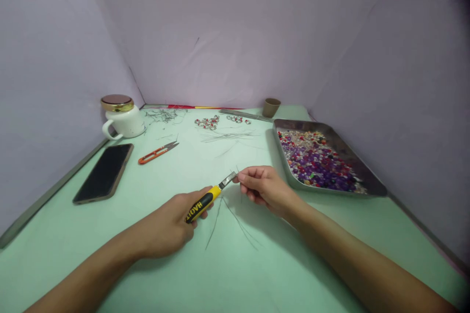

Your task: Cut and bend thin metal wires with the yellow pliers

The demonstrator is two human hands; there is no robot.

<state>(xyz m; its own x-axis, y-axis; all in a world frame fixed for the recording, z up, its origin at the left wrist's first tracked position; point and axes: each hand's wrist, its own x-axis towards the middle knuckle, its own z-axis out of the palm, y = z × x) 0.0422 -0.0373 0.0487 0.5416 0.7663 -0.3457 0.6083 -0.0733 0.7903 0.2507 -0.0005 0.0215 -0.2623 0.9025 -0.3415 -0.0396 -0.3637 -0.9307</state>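
My left hand (183,220) is closed around pliers (201,204) with a yellow-and-black handle, seen edge-on. Their metal jaws point up and right, reaching the fingertips of my right hand (264,186). Thumb and forefinger of that hand pinch thin wire (237,171) at the jaw tip; short ends stick out above. Exactly how the jaws meet the wire is too small to make out. Below the pliers, several long dark wire strands (235,220) fan out over the pale green tabletop (227,279).
At right is a metal tray (330,190) of mixed beads (319,161). Orange thread snips (157,152), a phone (105,173) and a lidded white mug (127,122) lie left. Behind are beaded pieces (207,122), loose wires (231,135), a wire tangle (163,116) and a brown cup (271,107).
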